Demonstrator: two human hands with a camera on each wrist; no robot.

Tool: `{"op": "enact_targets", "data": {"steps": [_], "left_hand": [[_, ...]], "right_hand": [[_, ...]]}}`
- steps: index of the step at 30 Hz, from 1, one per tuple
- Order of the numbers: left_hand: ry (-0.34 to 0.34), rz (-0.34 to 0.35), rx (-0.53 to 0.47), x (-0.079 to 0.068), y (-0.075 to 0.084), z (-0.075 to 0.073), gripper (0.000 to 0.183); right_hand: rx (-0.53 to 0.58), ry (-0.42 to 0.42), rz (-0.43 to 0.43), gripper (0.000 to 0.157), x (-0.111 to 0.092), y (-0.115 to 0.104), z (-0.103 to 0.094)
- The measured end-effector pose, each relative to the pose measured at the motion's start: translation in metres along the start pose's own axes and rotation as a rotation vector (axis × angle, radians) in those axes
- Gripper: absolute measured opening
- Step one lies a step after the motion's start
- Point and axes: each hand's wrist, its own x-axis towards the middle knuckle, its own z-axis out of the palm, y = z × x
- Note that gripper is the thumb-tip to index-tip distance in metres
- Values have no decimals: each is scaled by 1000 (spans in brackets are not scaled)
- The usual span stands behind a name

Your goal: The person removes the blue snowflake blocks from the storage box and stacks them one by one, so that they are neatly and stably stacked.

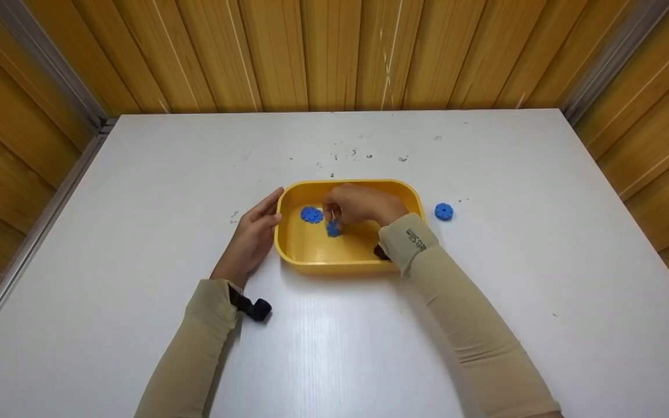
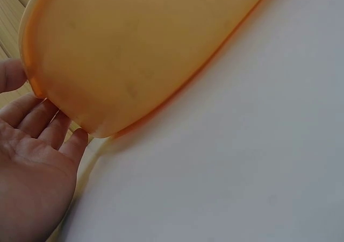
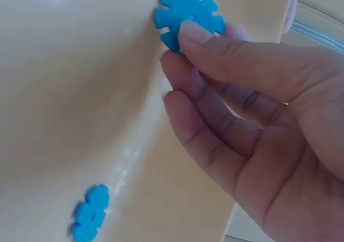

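A yellow plastic bin [image 1: 326,249] sits on the white table. Inside it, my right hand [image 1: 363,204] pinches a blue notched disc [image 1: 333,228] between thumb and fingertips. The right wrist view shows the held disc [image 3: 188,5] with square teeth round its edge. More blue discs [image 1: 311,215], apparently overlapping, lie on the bin floor to the left of that hand. My left hand [image 1: 256,232] touches the bin's left end from outside, thumb near the rim. In the left wrist view its extended fingers [image 2: 40,118] reach the end wall; their tips are partly hidden.
To the right of the bin, another blue disc [image 1: 443,211] lies on the table [image 1: 543,261]. Small dark marks dot the tabletop behind the bin. Yellow wood-patterned panels [image 1: 328,58] stand along the back and both sides.
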Motion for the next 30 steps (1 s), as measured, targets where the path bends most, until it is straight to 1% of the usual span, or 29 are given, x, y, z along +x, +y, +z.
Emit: {"op": "enact_targets", "data": {"steps": [5, 9, 14, 19, 30], "left_hand": [[-3, 6, -1, 0, 0, -1, 64], [-1, 1, 2, 0, 0, -2, 64], [-14, -1, 1, 0, 0, -2, 64], [-22, -2, 2, 0, -1, -2, 64], [-6, 1, 18, 1, -1, -1, 64]], "right_hand": [[13, 6, 22, 12, -7, -1, -7], [20, 14, 15, 11, -14, -3, -12], [24, 40, 3, 9, -24, -2, -18], [46, 54, 3, 6, -34, 1, -24], [59, 99, -25, 6, -55, 12, -36]]}}
